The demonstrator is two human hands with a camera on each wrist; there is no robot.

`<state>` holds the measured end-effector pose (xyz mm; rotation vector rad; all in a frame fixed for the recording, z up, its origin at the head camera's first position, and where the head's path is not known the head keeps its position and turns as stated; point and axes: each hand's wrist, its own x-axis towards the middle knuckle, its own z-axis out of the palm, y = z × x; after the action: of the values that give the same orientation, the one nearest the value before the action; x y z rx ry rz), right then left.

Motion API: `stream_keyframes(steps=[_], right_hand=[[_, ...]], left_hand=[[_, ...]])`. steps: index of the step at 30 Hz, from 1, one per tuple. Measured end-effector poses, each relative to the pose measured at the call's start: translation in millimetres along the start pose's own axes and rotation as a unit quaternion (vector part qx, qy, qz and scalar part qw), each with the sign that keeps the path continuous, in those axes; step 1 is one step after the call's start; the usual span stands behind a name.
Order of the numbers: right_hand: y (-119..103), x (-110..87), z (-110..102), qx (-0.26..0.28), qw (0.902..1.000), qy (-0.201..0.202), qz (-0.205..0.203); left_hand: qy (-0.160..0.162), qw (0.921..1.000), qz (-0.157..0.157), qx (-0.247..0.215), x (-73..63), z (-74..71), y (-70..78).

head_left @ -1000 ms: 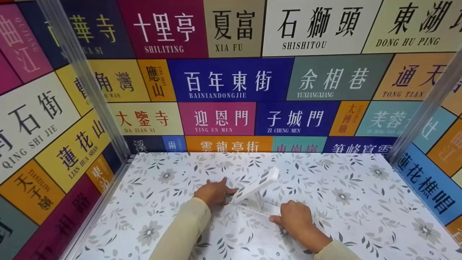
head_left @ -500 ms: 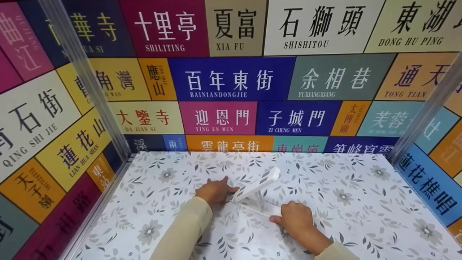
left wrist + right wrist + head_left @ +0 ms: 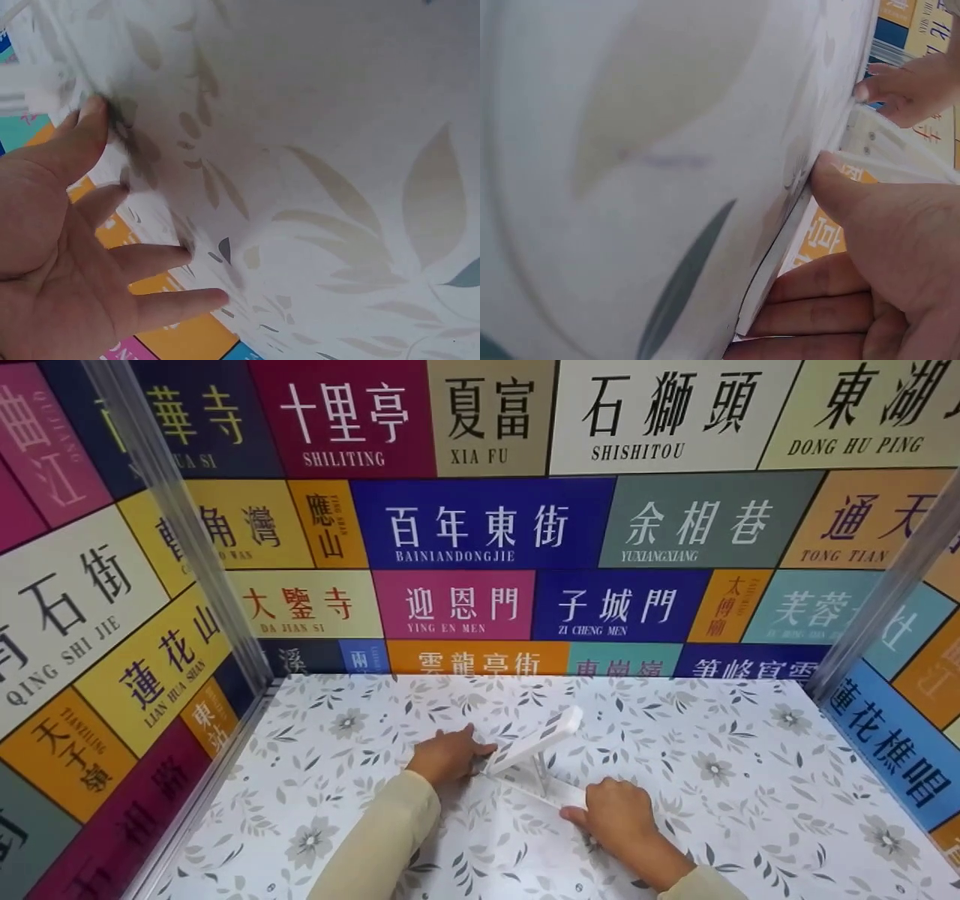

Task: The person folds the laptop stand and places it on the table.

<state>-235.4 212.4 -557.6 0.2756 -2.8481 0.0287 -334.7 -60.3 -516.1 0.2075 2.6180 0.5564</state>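
A white folding stand (image 3: 536, 744), probably for a phone or tablet, is on the table in the head view, its slotted upper panel raised at a slant on a strut above a flat base. My left hand (image 3: 448, 756) pinches the hinge end between thumb and index finger, with the other fingers spread, as the left wrist view shows. My right hand (image 3: 621, 814) grips the near right end of the base (image 3: 780, 255), thumb on one side and curled fingers on the other. The fingers of the right hand cover that end in the head view.
A white cloth with a grey leaf and flower print (image 3: 712, 840) covers the table. Walls of colourful name panels (image 3: 480, 525) rise behind and at both sides. Clear upright corner strips (image 3: 187, 525) stand at the table's back corners.
My left hand and the hinge end of the stand have shifted slightly to the right and away. The right hand keeps its grip, nearly still.
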Motion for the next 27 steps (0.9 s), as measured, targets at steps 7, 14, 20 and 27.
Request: stream_keyframes(steps=[7,14,20,27], right_hand=[[11.2,5.2,-5.1,0.001,0.9995,-0.032,0.002],[34.0,14.7,-15.2,0.074,0.9942,-0.075,0.025],[57.2,24.2,-17.0,0.242,0.9595,-0.138,0.039],[79.8,25.3,-9.7,0.379,0.9013,-0.208,-0.024]], left_hand=[[0.003,0.9937,0.065,0.091,-0.9,-0.5,8.5],[0.040,0.9910,0.124,0.032,-9.9,1.8,18.2],[0.088,0.9740,0.203,-0.048,-13.6,10.2,19.4],[0.120,0.9600,0.238,-0.087,-11.6,22.5,20.1]])
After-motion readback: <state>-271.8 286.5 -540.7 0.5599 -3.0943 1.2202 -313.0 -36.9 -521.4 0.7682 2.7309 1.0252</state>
